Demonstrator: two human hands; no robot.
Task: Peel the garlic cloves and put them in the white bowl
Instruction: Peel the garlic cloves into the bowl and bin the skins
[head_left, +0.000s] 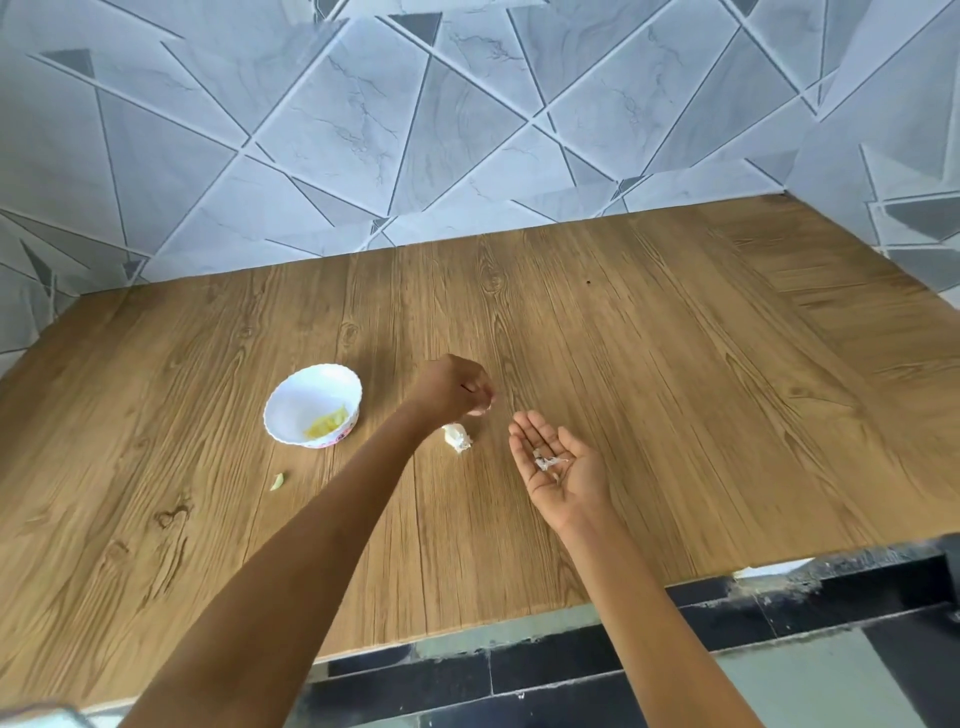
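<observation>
A white scalloped bowl (311, 405) stands on the wooden table (675, 374) and holds several yellowish peeled cloves. Just right of it my left hand (454, 387) hovers with fingers curled, pinching a small pale scrap at the fingertips. Beneath that hand lies a white garlic piece with papery skin (457, 436). My right hand (558, 467) is held palm up with straight fingers, and bits of garlic skin (548, 462) lie in the palm. One peeled clove (278, 481) lies loose on the table in front of the bowl.
A tiled wall (415, 130) rises behind the table and along its right side. The table's front edge (519, 616) runs above a dark and pale floor.
</observation>
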